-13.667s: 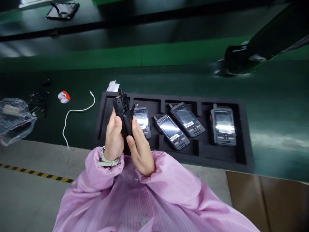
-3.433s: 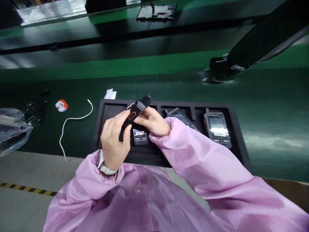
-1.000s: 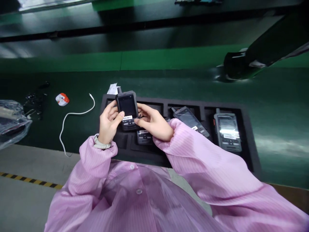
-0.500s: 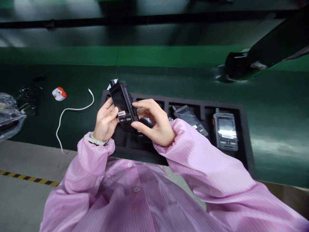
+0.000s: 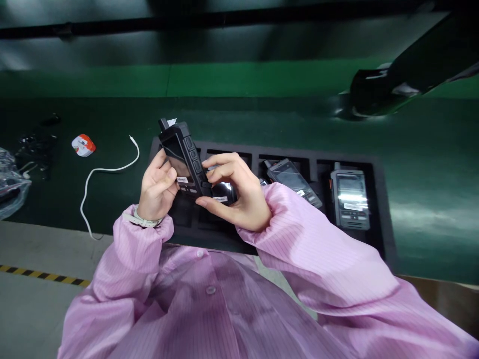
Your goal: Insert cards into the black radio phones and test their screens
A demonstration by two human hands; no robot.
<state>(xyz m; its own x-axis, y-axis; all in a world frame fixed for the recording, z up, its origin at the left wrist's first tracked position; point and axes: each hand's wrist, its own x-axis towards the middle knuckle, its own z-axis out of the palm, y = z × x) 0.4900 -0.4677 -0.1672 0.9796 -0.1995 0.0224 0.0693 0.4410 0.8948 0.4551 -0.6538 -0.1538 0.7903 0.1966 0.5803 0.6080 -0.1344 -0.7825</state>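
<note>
My left hand is closed around the left side of a black handheld radio with a screen, a stubby antenna and a white label. The radio is tilted, so its right edge with several side buttons faces me. My right hand is curled at the lower right of the radio, thumb at its bottom corner and fingertips by its edge. Below the hands lies a black foam tray. Behind my right hand another radio is partly hidden. A grey radio lies slanted across the tray, and another grey radio sits in the right compartment.
A white cable curves over the green table to the left. Beyond it are an orange and white item, dark cables and a clear plastic bag. A dark post rises at the back right.
The held radio has turned, showing more of its side buttons and less of its screen. The whole view has shifted slightly, with both hands still at the radio.
</note>
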